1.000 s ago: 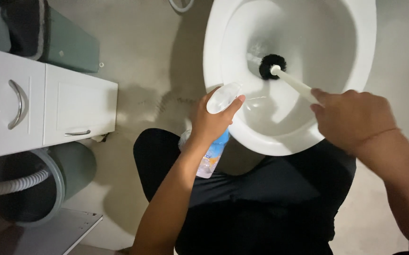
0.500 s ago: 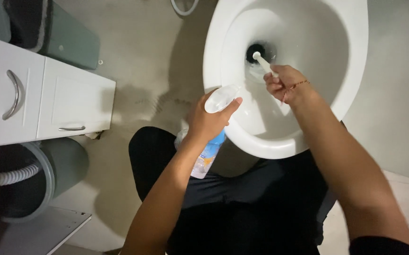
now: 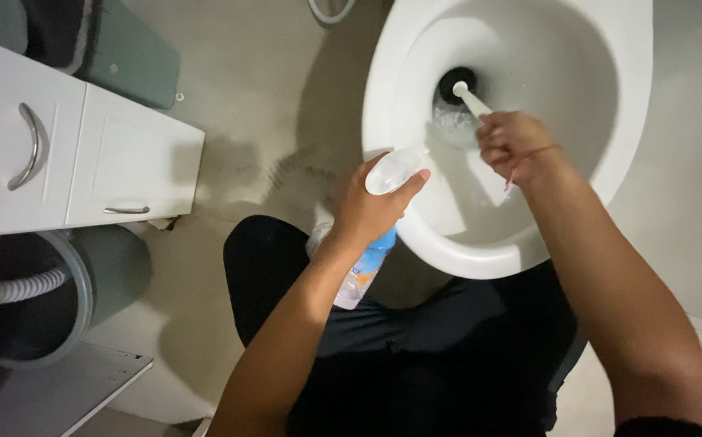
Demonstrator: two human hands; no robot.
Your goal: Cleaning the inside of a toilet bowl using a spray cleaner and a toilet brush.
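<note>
We note the right hand (image 3: 514,144) clenched on a white toilet brush (image 3: 471,99) inside the glossy oval bowl (image 3: 416,235); the left hand (image 3: 374,206) grips a clear spray bottle (image 3: 365,267).

You see a pale, smooth floor (image 3: 286,97) under everything. It has a few dark smudges near the foot of the toilet (image 3: 626,97). The white toilet stands on it at the upper right. At the left a white cabinet (image 3: 84,162) with two metal handles stands on the floor. Behind the cabinet, a grey-green box (image 3: 136,65) rests on the floor. Below the cabinet lies a grey round bin (image 3: 100,275), and a ribbed white hose (image 3: 11,290) crosses its mouth.
</note>
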